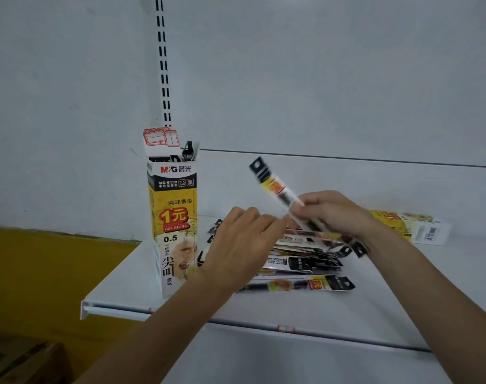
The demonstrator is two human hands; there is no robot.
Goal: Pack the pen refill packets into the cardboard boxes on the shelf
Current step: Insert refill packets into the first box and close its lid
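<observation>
1. White shelf [291,309], pale wall [319,79].
2. Upright gel refill box [175,217], flap open, left; second box [413,227] flat, far right.
3. Pile of refill packets [305,261] between them.
4. Right hand [333,214] pinching one packet [275,187], tilted above pile.
5. Left hand [242,242] over pile, fingers relaxed, empty.

An upright cardboard box [175,217] stands on the white shelf [291,314], top flap open and packet ends poking out. Just right of the box lies a pile of refill packets [305,261], and the left hand [242,239] is over it with fingers stretched out. Further right of the box, the right hand [330,214] pinches one refill packet [275,187] with its top tilted toward the box, and a second box [413,225] lies flat farthest right.
</observation>
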